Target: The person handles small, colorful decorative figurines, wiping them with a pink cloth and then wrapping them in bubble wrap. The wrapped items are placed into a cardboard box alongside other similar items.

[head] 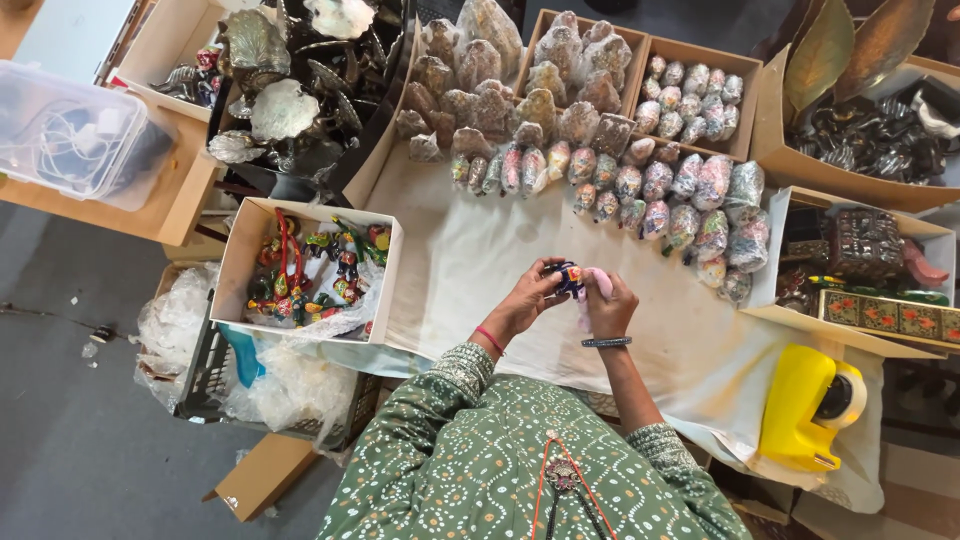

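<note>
holding a small painted figurine [567, 277] between both hands above the cloth-covered table's [470, 270] near edge, your left hand [527, 300] grips its left side and your right hand [607, 303] its right, each equally close.

The small figurine [568, 279] held between the left hand [527, 301] and the right hand [608, 303] is dark blue with orange and red markings, beside a pale pink wrap [601, 284]. The cloth [480, 260] covering the worktop is cream white. The tape dispenser [808, 405] at its right edge is bright yellow. The sleeves [440, 400] are green with a white dotted pattern. The left wrist carries a red band [490, 339], the right a dark bangle [606, 342]. Near the cloth's left edge, the white box [250, 255] holds red, green and yellow figures.
</note>
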